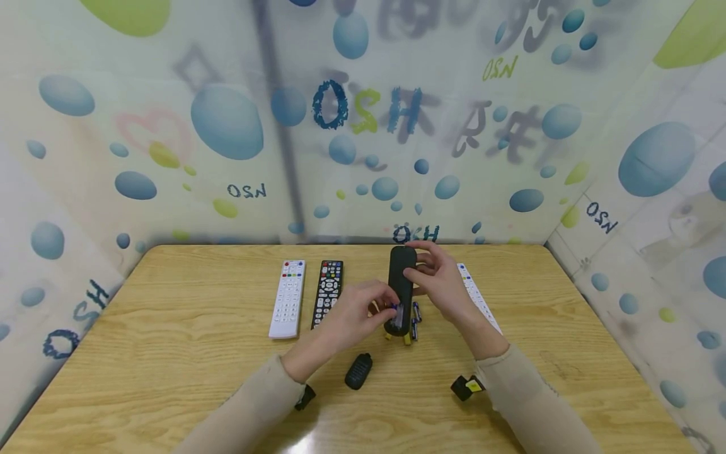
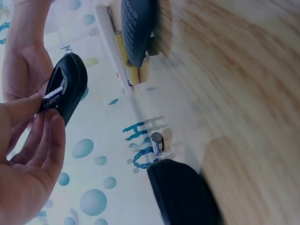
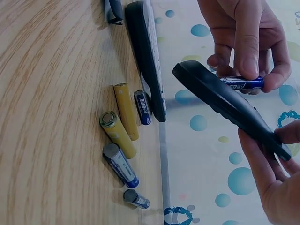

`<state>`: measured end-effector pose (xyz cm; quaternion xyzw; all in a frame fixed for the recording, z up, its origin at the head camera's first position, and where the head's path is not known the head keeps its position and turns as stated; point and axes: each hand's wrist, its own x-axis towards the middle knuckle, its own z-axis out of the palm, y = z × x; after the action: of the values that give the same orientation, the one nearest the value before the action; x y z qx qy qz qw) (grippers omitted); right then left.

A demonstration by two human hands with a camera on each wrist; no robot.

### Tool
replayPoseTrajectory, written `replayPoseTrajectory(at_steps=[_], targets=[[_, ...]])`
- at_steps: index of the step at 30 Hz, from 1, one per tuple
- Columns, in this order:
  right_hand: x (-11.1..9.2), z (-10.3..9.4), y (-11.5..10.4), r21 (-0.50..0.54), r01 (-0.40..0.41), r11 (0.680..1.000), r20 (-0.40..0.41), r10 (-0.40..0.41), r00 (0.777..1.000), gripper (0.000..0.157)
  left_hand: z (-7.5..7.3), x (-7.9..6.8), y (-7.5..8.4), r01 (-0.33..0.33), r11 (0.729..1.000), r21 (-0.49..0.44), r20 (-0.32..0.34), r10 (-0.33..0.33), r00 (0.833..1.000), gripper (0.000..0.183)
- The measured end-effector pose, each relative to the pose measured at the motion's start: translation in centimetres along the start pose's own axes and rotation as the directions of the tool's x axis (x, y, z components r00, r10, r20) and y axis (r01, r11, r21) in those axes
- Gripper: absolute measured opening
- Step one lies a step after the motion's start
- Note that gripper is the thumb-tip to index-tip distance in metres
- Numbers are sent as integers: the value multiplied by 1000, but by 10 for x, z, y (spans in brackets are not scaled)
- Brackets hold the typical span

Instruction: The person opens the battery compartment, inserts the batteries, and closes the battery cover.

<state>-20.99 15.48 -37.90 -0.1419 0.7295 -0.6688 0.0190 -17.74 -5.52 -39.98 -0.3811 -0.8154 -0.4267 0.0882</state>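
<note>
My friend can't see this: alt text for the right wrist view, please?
The left hand pinches a blue battery at the back of a black remote while the right hand holds its end. Two yellow batteries and three blue batteries lie on a wooden table beside another remote.

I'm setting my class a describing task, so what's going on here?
A person's right hand holds a black remote, its back showing and battery compartment open. The left hand pinches a blue battery at that compartment. Loose batteries and other remotes lie on the wooden table.
</note>
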Motion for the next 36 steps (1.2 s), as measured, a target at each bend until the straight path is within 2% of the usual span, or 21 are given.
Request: replayPoseTrajectory(at_steps=[13,25,30,36], targets=[[-2,1,-2,3,9,1000,6,-9,1000,51,1,-2,-2,38,999,36,-33,-37,999,7],[-4,4,-4,5,17,1000,16,-17,1000,50,2,-4,-1,94,995,11,-80,-93,992,5],[-4,4,-5,6,23,1000,17,-24,1000,50,2,-4,-1,128,991,-26,-99,-130,987,5],[-5,4,-5,16,21,1000,17,-22,1000,50,1,-4,0,207,969,-132,-91,-220,971,9]])
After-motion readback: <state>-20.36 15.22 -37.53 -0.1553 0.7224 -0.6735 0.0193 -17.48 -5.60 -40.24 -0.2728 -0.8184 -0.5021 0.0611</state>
